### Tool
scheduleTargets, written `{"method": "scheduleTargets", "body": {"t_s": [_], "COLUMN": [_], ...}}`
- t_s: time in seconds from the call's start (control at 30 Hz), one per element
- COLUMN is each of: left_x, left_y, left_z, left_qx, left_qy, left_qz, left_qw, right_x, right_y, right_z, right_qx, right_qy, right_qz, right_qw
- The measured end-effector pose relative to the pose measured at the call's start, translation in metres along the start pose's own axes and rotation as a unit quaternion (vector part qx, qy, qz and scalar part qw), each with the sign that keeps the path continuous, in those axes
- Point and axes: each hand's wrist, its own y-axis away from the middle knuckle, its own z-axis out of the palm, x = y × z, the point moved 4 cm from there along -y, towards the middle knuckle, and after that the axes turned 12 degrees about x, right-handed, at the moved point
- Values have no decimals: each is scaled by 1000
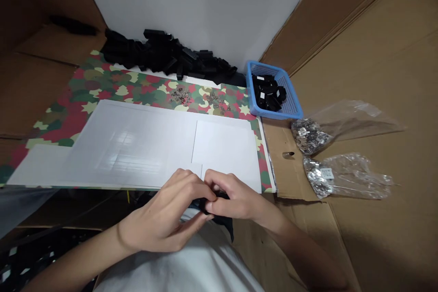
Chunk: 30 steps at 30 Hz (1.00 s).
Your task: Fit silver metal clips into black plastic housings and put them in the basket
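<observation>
Cardboard on every side: flat brown sheets lean at the right and lie under the work area, more at the far left in shadow. Grey-white wall behind. Camouflage cloth in red, green and cream covers the table; white boards lie on it, glossy, overlapping, reaching the near edge.

Left hand and right hand meet just off the near edge of the boards, over a white-clad lap. Both are curled, fingertips pinched together on a small black part, mostly hidden between them; dark material hangs below the right hand.

Far edge: black parts in a heap against the wall. Two scatters of small metal bits on the cloth, just in front. Blue basket at the cloth's right corner, holding more black pieces. Two clear bags of shiny metal bits lie on the cardboard to the right, well apart from the hands.
</observation>
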Motion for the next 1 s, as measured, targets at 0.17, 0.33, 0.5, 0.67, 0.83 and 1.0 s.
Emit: {"method": "scheduleTargets", "body": {"t_s": [0.17, 0.33, 0.5, 0.67, 0.83, 1.0], "left_x": [1, 2, 1, -5, -5, -5], "left_y": [1, 1, 2, 4, 3, 2], "left_z": [0, 0, 1, -8, -12, -13], "left_qx": [-5, -5, -13, 36, 31, 42], "left_qy": [-6, -12, -6, 17, 47, 76], "left_qz": [2, 1, -8, -61, -155, -182], "left_qw": [1000, 1000, 1000, 997, 986, 979], "right_x": [2, 4, 4, -4, -18, -19], "right_y": [1, 0, -1, 6, 15, 18], "right_z": [1, 3, 3, 2, 3, 6], "right_qx": [7, 15, 15, 61, 153, 168], "right_qy": [0, 4, 6, 75, 193, 242], "right_qz": [-10, -28, -30, -95, -305, -388], "right_qw": [1000, 1000, 999, 991, 920, 873]}}
